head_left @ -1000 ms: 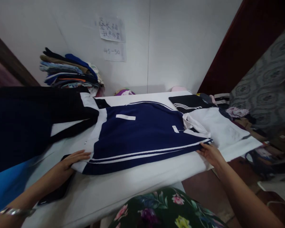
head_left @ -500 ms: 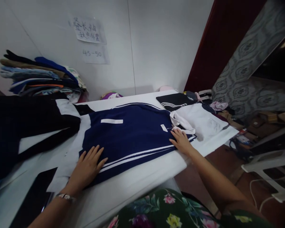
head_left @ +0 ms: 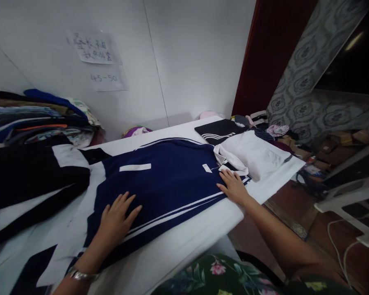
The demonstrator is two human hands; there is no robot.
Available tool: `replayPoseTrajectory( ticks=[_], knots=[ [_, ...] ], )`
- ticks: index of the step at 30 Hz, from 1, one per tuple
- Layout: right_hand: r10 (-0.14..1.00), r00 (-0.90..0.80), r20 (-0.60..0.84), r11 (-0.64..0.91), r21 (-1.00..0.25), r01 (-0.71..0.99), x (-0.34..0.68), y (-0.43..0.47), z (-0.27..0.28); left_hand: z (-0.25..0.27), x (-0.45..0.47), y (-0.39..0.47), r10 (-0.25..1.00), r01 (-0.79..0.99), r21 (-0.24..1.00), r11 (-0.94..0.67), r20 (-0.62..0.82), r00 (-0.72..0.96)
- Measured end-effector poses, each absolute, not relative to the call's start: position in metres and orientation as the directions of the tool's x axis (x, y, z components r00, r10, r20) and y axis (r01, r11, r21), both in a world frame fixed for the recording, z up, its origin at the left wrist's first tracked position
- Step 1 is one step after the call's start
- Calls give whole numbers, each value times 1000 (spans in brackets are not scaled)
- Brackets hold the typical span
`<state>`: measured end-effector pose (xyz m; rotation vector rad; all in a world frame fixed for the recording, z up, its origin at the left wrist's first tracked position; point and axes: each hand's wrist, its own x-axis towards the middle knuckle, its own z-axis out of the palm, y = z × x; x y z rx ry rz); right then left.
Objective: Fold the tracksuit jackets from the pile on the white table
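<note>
A navy top [head_left: 172, 172] with a white collar [head_left: 226, 157], white side stripes and a white strip near its left end lies spread out. My left hand [head_left: 118, 217] rests flat on the lower left part of it, fingers spread, a metal bracelet on the wrist. Near the collar, my right hand [head_left: 233, 186] also lies flat on the navy cloth, its fingers extended. A folded white garment [head_left: 255, 153] adjoins the collar. To the left lie black and white clothes [head_left: 33, 176], partly cut off by the frame edge.
The white table [head_left: 199, 221] borders a pale wall bearing handwritten paper sheets [head_left: 94, 49]. A stack of folded clothes [head_left: 46, 116] stands at the back left. Folded black cloth [head_left: 218, 130] with white stripes lies at the back right. A white plastic stool [head_left: 350, 200] stands on the right.
The view has turned slightly right, so the scene shifts left. My left hand has slid a little further right over the top, and more navy cloth shows below its wrist. My right hand stays near the collar.
</note>
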<state>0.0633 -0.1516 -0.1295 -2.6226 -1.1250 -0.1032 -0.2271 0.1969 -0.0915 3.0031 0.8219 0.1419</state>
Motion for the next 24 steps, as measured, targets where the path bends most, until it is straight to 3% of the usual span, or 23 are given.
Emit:
replayPoseTrajectory(
  ticks=[5, 9, 15, 20, 24],
  knots=[
    [673, 721, 165, -623, -400, 672, 68, -154, -130, -92, -173, 169, 391, 388, 53, -920, 93, 916],
    [593, 765, 252, -546, -572, 612, 88, -153, -127, -106, -159, 161, 341, 340, 24, -940, 110, 934],
    [518, 828, 215, -683, -479, 552, 122, -119, -103, -111, -162, 163, 315, 320, -33, -947, 103, 943],
    [733, 665, 145, -557, -433, 708, 112, -85, -106, -116, -162, 166, 299, 305, -9, -952, 159, 941],
    [763, 631, 142, -545, -384, 745, 99, -81, -118, -118, -162, 167, 329, 330, 23, -944, 173, 928]
  ],
)
